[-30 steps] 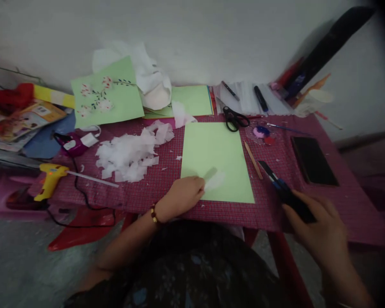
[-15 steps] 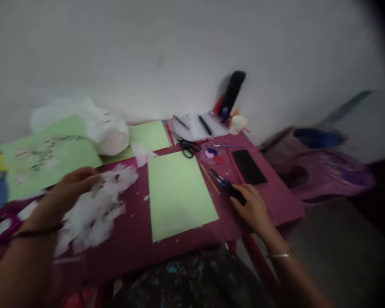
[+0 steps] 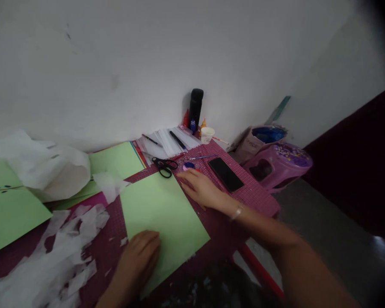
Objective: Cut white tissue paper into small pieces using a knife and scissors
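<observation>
A light green sheet [image 3: 160, 214] lies on the pink table in front of me. My left hand [image 3: 139, 256] rests on its lower left part, fingers close together and laid on the paper. At the sheet's right edge is my right hand [image 3: 203, 188], its fingers stretched out and apart, with nothing visible in them. Part of a wooden stick [image 3: 201, 207] shows below that hand; the blue and black cutter is out of sight. Black scissors [image 3: 164, 166] lie at the sheet's top edge, beside blue and pink paint [image 3: 188, 166].
Torn white tissue [image 3: 57, 261] and crumpled white paper [image 3: 56, 167] are at the left. A black phone [image 3: 226, 174] lies on the right. Toward the wall stand a white cup [image 3: 207, 134], small paint bottles and a black cylinder [image 3: 196, 107]. A pink stool [image 3: 279, 167] is beyond.
My left hand has moved from the torn tissue onto the green sheet. My right hand has left the cutter's handle and shifted up and left to the sheet's edge. The view has turned right.
</observation>
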Motion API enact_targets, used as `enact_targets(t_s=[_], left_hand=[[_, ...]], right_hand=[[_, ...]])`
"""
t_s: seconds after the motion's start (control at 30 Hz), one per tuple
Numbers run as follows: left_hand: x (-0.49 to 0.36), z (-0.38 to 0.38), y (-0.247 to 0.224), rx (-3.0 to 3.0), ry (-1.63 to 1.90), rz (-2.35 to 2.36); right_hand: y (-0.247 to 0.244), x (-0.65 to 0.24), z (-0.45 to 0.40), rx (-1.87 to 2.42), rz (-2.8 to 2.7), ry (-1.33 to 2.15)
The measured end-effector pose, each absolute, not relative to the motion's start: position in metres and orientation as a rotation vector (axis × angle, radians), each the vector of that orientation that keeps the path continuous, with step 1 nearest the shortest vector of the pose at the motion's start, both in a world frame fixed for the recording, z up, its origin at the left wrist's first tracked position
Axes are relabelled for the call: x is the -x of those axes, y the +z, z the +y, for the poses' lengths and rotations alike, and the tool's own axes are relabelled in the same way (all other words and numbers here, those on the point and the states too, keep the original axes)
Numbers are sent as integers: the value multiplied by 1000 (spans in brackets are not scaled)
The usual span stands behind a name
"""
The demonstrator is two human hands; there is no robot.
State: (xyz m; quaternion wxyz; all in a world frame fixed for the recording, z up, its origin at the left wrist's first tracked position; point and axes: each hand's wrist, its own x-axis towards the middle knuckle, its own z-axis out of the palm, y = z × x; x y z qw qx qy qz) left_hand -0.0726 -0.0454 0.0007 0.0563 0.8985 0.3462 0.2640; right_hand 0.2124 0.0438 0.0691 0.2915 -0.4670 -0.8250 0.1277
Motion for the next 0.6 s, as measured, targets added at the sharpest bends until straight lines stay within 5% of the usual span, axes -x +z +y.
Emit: enact_targets(t_s=[0.33, 0.6], left_hand=[[55, -60, 11, -2592, 382, 899], [59, -62, -1, -2660, 456, 880]], right_hand=[[44, -143, 145, 1565, -2386, 128], [104, -156, 110, 1454, -2294, 112]])
